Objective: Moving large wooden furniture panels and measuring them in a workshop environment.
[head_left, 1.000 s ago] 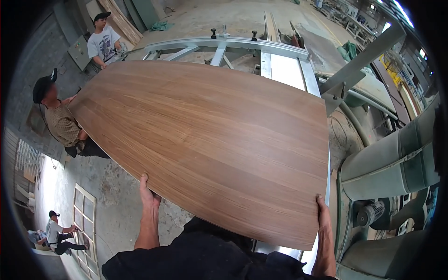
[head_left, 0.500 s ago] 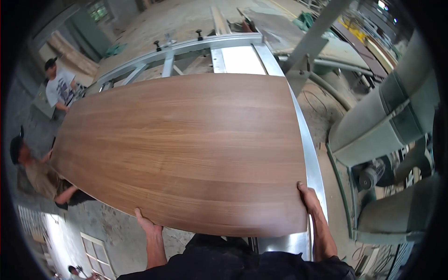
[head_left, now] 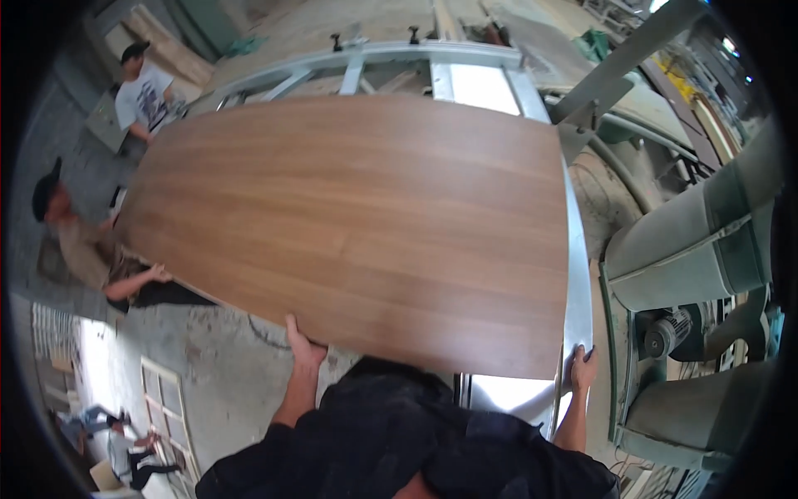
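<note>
A large brown wood-grain panel [head_left: 366, 224] lies across the metal frame of a work table. My left hand [head_left: 306, 343] grips the panel's near edge, thumb on the top face and fingers hidden underneath. Off the panel's right side, my right hand [head_left: 583, 370] is at the silver metal rail [head_left: 579, 291], thumb and a finger apart; whether it presses on the rail is unclear. At the far left end, a person in a tan shirt [head_left: 87, 254] has hands at the panel's edge. Beyond, a person in a white T-shirt [head_left: 143, 100] stands close to the panel's far corner.
An aluminium crossbeam [head_left: 382, 54] with black knobs runs behind the panel. Grey ducts [head_left: 665, 258] and a motor [head_left: 667, 334] stand to the right, beside a slanted metal post [head_left: 632, 62]. At the lower left are a white lattice frame [head_left: 162, 399] and more people.
My right hand has let go of the panel's right edge and moved outward to the metal rail. My left hand keeps its grip. The whole view has shifted, with more people showing at lower left.
</note>
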Demonstrator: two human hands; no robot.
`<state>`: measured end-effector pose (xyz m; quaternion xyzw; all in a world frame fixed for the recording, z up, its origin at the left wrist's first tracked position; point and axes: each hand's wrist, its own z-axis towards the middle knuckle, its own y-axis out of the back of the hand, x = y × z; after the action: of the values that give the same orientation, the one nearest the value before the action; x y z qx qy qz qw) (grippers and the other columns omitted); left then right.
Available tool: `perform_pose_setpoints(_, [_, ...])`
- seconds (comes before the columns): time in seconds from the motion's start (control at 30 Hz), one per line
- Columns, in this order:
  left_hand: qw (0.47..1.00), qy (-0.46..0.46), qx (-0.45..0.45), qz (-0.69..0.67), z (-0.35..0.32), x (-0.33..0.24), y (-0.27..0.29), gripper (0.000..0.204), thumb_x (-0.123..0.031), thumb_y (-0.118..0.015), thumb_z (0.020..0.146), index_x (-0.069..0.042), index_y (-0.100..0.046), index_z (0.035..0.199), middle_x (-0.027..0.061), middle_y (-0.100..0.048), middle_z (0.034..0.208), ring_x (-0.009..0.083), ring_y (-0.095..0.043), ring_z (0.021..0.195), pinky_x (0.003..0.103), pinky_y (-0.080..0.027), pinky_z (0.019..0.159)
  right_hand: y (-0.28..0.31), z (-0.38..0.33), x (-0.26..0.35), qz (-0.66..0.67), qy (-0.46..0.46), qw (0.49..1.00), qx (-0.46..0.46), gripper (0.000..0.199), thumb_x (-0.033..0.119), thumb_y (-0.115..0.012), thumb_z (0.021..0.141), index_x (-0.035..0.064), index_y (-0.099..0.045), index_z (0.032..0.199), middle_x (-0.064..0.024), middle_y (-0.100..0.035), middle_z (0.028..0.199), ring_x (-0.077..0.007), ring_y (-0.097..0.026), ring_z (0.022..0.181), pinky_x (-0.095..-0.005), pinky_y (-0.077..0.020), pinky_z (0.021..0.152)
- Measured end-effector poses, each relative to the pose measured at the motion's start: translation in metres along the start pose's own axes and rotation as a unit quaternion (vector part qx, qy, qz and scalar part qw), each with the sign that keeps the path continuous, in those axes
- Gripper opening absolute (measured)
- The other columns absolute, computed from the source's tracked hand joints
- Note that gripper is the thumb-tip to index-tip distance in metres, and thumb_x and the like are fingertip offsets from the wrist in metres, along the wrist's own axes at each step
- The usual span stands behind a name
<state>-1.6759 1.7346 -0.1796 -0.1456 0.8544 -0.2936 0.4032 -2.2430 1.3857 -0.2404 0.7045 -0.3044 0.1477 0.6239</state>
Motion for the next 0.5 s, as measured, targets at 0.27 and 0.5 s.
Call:
perform_pose_setpoints(0.27, [0.975, -0.167, -0.127, 0.078, 0.09, -0.087, 0.065, 0.066, -0.054, -0.045, 0.097, -0.007, -0.042, 0.143, 0.0112, -0.049, 0.145, 0.0316, -0.049, 0.13, 0.046, -0.042, 0.106, -0.012, 0.002, 0.024, -0.087, -0.001, 0.99, -0.114, 0.056, 0.047, -0.055, 0.094, -0.0034, -0.063, 0.117, -0.0251, -0.067, 0.107, -0.0423, -0.063, 0.101, -0.0472, -0.0477, 0.088])
perform_pose_setpoints(0.5, [0.989, -0.119, -0.091, -0.007, 0.069, -0.066, 0.03, 0.061, -0.051, -0.041, 0.1, -0.007, -0.044, 0.143, 0.013, -0.048, 0.146, 0.0339, -0.045, 0.132, 0.049, -0.036, 0.11, -0.023, 0.029, -0.017, 0.059, -0.078, 0.993, -0.068, 0.058, 0.047, -0.04, 0.101, -0.0016, -0.065, 0.121, -0.0227, -0.071, 0.094, -0.0396, -0.066, 0.085, -0.0475, -0.048, 0.078])
